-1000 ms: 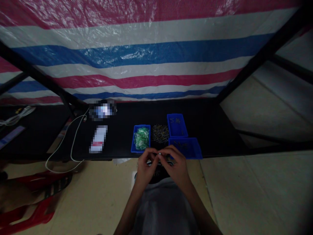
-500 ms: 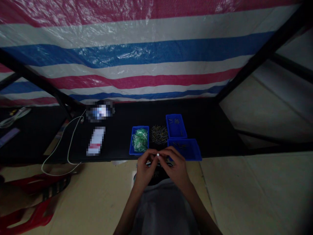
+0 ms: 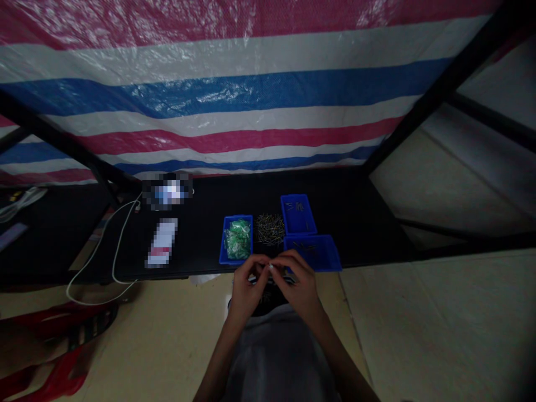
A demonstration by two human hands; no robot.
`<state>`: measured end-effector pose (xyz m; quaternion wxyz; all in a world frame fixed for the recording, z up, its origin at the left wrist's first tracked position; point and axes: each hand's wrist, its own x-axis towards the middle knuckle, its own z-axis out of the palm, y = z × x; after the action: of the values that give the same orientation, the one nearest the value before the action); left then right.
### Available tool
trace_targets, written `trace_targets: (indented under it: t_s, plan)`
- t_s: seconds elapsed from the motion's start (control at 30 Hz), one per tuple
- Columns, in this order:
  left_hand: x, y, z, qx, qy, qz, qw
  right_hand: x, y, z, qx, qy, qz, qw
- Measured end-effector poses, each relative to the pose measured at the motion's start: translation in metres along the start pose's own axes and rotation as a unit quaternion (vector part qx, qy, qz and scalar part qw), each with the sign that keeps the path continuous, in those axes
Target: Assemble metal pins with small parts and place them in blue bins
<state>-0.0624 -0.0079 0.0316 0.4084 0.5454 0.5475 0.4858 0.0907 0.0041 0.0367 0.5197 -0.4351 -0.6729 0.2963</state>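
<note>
My left hand (image 3: 250,282) and my right hand (image 3: 298,279) meet at the table's front edge, fingertips pinched together. Between them is a small shiny silver piece (image 3: 271,266), too small to identify; most of it is hidden by the fingers. Just beyond the hands lies a loose pile of thin screw- or nail-like metal pieces (image 3: 270,229). Left of the pile, a blue tray (image 3: 222,245) holds clear bags with green contents (image 3: 238,239). To its right, one blue tray (image 3: 298,224) and a nearer one (image 3: 329,258) each contain a few thin metal pieces.
A black table (image 3: 335,206) runs across, with a striped plastic sheet (image 3: 251,95) behind it. Two blurred-out items and a white cable (image 3: 118,245) lie on the left. A red stool (image 3: 62,374) and part of another person are at lower left.
The silver piece has tilted slightly between my fingertips, and its bright round end shows less. Both hands stay together in nearly the same place; the view has shifted slightly.
</note>
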Motion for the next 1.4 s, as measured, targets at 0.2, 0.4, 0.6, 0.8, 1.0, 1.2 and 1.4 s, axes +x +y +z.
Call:
trace_targets:
  t_s: [0.2, 0.4, 0.6, 0.8, 1.0, 1.2, 1.4]
  plan:
    - [-0.006, -0.004, -0.003, 0.036, -0.017, 0.0, 0.999, -0.009, 0.003, -0.003, 0.003, 0.002, -0.017, 1.0]
    - [-0.011, -0.007, -0.008, 0.049, 0.013, -0.004, 0.999, -0.013, 0.014, -0.013, -0.069, 0.042, -0.001, 0.997]
    - [-0.008, -0.006, -0.013, 0.038, 0.029, -0.015, 0.999, 0.031, 0.042, -0.044, -0.221, 0.16, 0.01, 0.962]
    - [-0.004, -0.006, -0.016, 0.036, 0.047, -0.003, 0.998, 0.069, 0.063, -0.06, -0.376, 0.059, 0.0, 0.925]
    - [-0.007, -0.011, -0.018, 0.03, 0.057, -0.019, 0.998, 0.064, 0.048, -0.016, -0.347, -0.079, -0.059, 0.933]
    - [-0.006, -0.008, -0.018, 0.033, 0.065, -0.006, 0.997, 0.069, 0.043, 0.028, -0.39, -0.243, -0.127, 0.879]
    - [-0.008, -0.007, -0.02, 0.033, 0.07, 0.002, 0.997, 0.069, 0.05, 0.042, -0.436, -0.268, -0.131, 0.849]
